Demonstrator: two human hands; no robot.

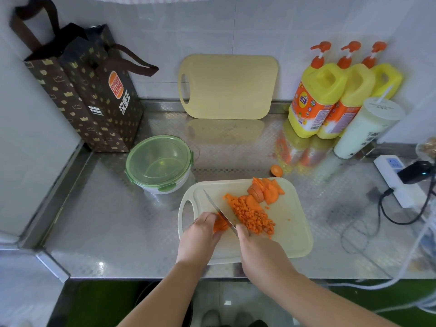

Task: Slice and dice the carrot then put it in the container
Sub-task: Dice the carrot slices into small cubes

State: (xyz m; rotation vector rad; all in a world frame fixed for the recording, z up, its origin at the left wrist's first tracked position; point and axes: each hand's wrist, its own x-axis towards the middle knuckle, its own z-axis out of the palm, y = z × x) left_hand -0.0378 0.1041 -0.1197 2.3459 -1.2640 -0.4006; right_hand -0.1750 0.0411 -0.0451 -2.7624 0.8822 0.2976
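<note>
A pale cutting board [292, 227] lies on the steel counter in front of me. My left hand [200, 234] presses a small stack of carrot slices [220, 224] onto the board. My right hand [257, 249] grips a knife [218, 210] whose blade points away to the left, right beside those slices. A heap of diced carrot [251, 215] lies right of the blade. Uncut carrot slices [264, 190] sit at the board's far edge. The round container with a green lid [159, 161] stands to the left of the board, lid on.
A carrot end [276, 170] lies on the counter behind the board. A second cutting board [227, 87] leans on the wall. A brown paper bag [87, 90] stands far left; three yellow detergent bottles [330, 97], a white cup [365, 128] and a power strip [394, 178] with cables are on the right.
</note>
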